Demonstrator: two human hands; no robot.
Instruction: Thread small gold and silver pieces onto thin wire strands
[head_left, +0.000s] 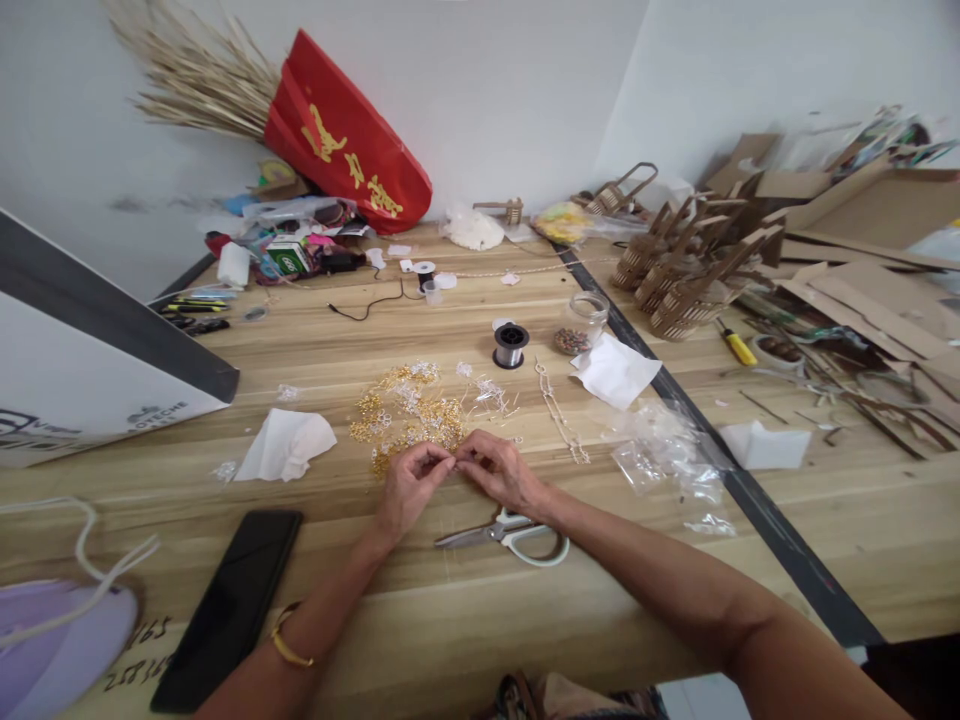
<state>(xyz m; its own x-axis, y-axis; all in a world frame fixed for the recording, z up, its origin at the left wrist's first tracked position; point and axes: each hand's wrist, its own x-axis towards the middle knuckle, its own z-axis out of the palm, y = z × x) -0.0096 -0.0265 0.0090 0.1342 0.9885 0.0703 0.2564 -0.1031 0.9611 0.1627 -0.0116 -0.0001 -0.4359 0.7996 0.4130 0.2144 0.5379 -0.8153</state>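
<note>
My left hand (411, 485) and my right hand (501, 468) meet fingertip to fingertip over the wooden table, both pinched closed. What lies between the fingers is too small to make out. Just beyond them spreads a pile of gold and clear beads (420, 405), with a loose bunch of clear, thin-stemmed pieces (491, 395) to its right. Scissors with pale handles (536, 545) lie beneath my right wrist, blades pointing left. Farther right, a beaded strand (556, 410) rests on the wood. A spool of thin wire or thread (511, 347) stands behind it.
A black phone (229, 610) lies at the near left, beside a white box (97, 380). Crumpled white paper (289, 445) and clear plastic bags (667, 450) flank the work. A glass jar (587, 315), small woven baskets (686, 275) and cardboard (862, 215) occupy the back right.
</note>
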